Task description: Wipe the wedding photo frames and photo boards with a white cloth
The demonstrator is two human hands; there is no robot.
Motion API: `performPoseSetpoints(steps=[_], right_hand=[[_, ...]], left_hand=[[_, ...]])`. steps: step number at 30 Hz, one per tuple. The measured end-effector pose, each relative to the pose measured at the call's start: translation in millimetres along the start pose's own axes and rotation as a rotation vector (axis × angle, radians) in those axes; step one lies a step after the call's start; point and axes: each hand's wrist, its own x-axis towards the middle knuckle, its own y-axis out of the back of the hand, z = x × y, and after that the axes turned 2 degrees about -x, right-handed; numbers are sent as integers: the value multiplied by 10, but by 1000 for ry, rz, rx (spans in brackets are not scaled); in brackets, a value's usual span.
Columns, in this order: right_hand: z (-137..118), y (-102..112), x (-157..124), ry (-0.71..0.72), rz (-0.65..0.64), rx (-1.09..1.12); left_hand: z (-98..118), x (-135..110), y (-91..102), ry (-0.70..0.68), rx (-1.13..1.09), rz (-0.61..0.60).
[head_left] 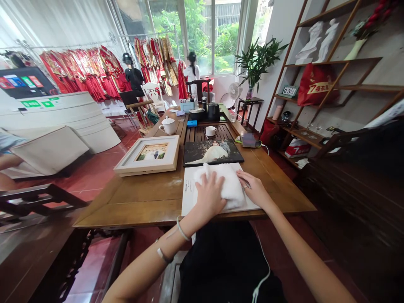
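Observation:
A folded white towel (232, 187) lies on a white board (190, 206) at the near edge of the wooden table. The board's left side carries a barcode and small print. My left hand (211, 191) rests on the towel with fingers spread. At the board's right edge, my right hand (255, 191) has its fingers curled beside the towel, closed on the edge; the thumb is partly hidden. Just beyond the board lies a dark wedding photo panel (214, 151). Left of it, a pale wooden picture frame (151, 155) holds a small photo of a couple.
On the wooden table (135, 206) farther back are a lidded white teapot (168, 125), a white cup (210, 131), a blue box (192, 123) and a black kettle (213, 111). A phone (251, 141) with a cable sits right. Two people stand near the clothing racks.

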Motion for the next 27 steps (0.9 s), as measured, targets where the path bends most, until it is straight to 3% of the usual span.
performPoseSetpoints(steps=[7, 11, 21, 27], right_hand=[[-56, 56, 0, -12, -63, -25], [-76, 59, 5, -9, -58, -32], [-71, 68, -5, 20, -38, 74], [-1, 48, -6, -74, 20, 176]], left_hand=[[79, 528, -74, 50, 24, 92], [108, 591, -81, 33, 41, 96], [312, 93, -55, 3, 50, 107], [473, -377, -101, -62, 16, 52]])
